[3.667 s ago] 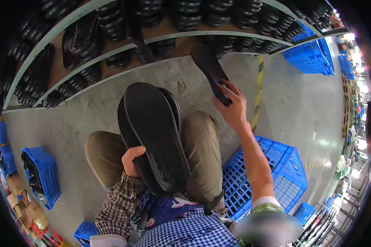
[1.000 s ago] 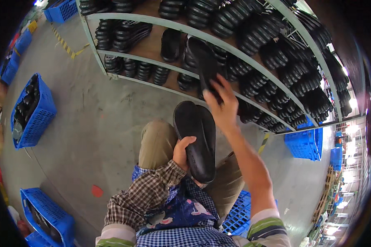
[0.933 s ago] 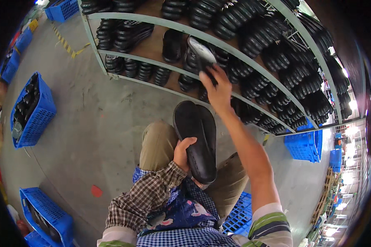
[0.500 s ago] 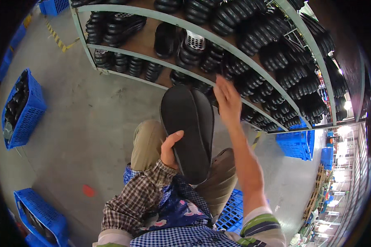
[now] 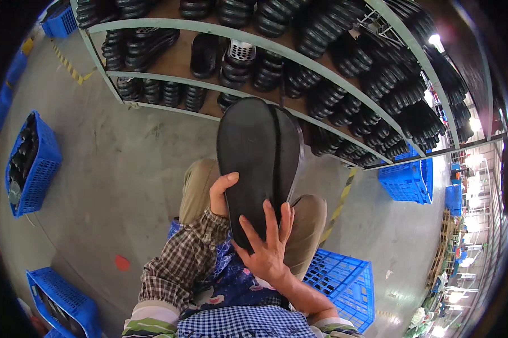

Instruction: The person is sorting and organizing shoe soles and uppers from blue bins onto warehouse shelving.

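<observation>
A pair of flat black shoe soles, one partly over the other, is held up in front of my lap with the rounded wide ends away from me. My left hand grips them by the left edge, its thumb on top and its other fingers hidden beneath. Across the near end of the soles lies my right hand, its fingers spread and touching the upper surface.
Ahead stands a metal rack filled with stacked black footwear. Blue crates with dark items stand at the left and lower left. Another blue crate is beside my right leg, and more sit by the rack's right end.
My right hand has come down from beside the rack onto the near end of the soles. The soles are now slightly farther forward, and the left hand keeps its grip.
</observation>
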### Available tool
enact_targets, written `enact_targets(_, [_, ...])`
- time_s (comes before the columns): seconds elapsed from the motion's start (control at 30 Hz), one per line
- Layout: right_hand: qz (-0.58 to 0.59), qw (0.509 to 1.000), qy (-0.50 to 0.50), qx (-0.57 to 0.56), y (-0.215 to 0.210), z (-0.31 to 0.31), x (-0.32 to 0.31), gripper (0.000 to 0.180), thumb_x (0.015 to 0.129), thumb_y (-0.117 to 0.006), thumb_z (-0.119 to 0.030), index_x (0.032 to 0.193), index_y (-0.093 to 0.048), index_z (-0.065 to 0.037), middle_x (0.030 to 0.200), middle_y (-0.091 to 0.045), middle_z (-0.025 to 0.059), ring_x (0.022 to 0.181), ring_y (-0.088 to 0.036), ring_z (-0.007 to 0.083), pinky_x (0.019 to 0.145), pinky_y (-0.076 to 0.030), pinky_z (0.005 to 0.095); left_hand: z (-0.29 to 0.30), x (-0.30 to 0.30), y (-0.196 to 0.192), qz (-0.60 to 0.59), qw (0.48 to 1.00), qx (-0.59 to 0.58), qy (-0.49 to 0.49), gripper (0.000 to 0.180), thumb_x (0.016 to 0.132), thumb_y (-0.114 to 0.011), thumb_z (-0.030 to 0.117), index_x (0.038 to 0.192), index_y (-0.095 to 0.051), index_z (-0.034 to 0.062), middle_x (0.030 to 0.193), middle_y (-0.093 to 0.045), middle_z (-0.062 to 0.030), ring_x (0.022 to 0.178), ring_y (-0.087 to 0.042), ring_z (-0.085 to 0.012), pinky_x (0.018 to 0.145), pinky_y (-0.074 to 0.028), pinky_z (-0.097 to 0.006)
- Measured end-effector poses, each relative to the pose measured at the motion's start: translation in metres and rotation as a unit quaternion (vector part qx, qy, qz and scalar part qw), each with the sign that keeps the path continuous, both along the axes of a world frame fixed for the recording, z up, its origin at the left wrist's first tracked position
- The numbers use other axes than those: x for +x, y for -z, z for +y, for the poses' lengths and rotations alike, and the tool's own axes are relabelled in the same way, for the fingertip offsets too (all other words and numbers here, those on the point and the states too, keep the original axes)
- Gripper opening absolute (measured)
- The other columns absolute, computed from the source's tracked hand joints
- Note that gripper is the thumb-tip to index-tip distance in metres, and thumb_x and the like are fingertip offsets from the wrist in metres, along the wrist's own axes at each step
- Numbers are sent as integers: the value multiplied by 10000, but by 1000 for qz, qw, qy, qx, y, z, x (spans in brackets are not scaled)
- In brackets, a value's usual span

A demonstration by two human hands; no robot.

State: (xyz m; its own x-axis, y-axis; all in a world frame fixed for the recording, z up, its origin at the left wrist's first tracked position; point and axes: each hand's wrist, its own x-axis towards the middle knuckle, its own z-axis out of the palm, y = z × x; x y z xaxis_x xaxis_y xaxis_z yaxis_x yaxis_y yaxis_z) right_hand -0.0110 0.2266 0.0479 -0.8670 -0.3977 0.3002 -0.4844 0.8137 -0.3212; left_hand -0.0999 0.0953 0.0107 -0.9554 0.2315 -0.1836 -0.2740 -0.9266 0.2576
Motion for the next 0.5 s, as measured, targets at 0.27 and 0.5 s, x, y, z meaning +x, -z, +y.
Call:
enact_targets(0.27, [28,999,-37,15,13,1,5,565,581,-833,-202,1129,-699,-232,1492,-352,148,1412,-181,467,1097,-169,677,-11,5,5,55,998,36,22,611,782,-578,259,1325,-483,-4,1243,-596,-178,1086,-609,-300,951,-497,-398])
enact_targets(0.5, [67,995,-63,-23,16,-3,3,455,679,-752,-177,1129,-706,-221,1455,-443,90,1403,-220,456,1074,-171,708,-13,8,12,46,996,78,4,575,892,-546,321,1369,-451,15,1288,-577,-155,1132,-589,-286,995,-469,-405])
